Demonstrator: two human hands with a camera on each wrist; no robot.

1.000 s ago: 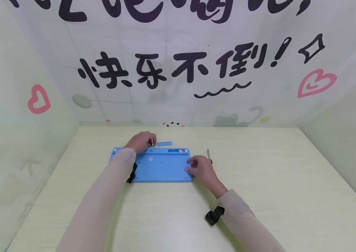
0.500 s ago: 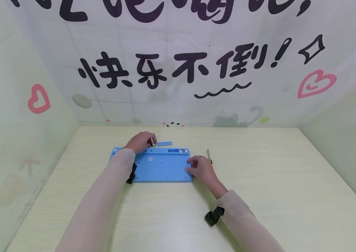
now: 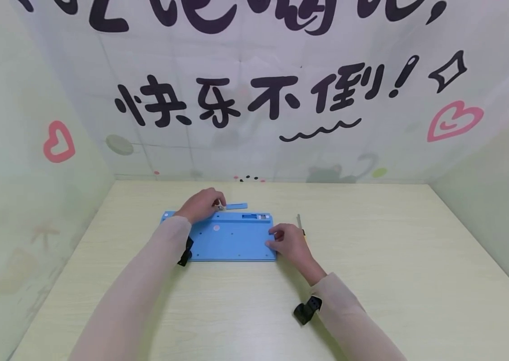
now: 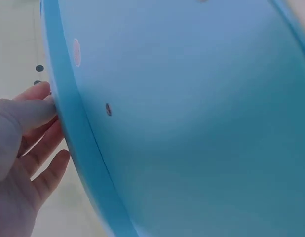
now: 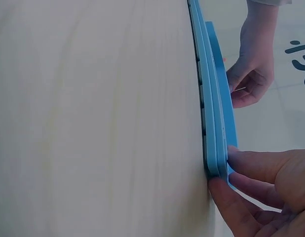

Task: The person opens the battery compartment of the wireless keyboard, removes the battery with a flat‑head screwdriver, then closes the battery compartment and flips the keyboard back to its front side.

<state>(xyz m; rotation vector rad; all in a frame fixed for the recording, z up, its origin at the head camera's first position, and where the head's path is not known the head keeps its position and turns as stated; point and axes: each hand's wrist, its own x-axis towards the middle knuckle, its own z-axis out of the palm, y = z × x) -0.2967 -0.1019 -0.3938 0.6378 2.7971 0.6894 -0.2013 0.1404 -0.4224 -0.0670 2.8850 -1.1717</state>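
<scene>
A blue keyboard (image 3: 232,245) lies underside up on the table, its battery compartment (image 3: 254,216) uncovered near the far right corner. My right hand (image 3: 289,241) grips its right edge, and the right wrist view shows that thumb and finger (image 5: 256,165) around the corner, with keys facing down. Beyond the far edge, my left hand (image 3: 203,204) has its thumb and fingers curled together over a small whitish piece (image 3: 220,206); I cannot tell what it is. In the left wrist view the keyboard's raised edge hides the fingertips of the left hand (image 4: 29,128).
A narrow blue cover (image 3: 236,206) lies behind the keyboard, right of the left hand. A tool with a grey shaft (image 3: 299,220) and a yellow handle lies partly behind the right hand. The table (image 3: 399,260) meets a printed backdrop (image 3: 254,155) at its far edge.
The left hand has shifted slightly right behind the keyboard. The whitish piece, first upright at its fingertips, now sits lower there. The right hand keeps its hold on the keyboard.
</scene>
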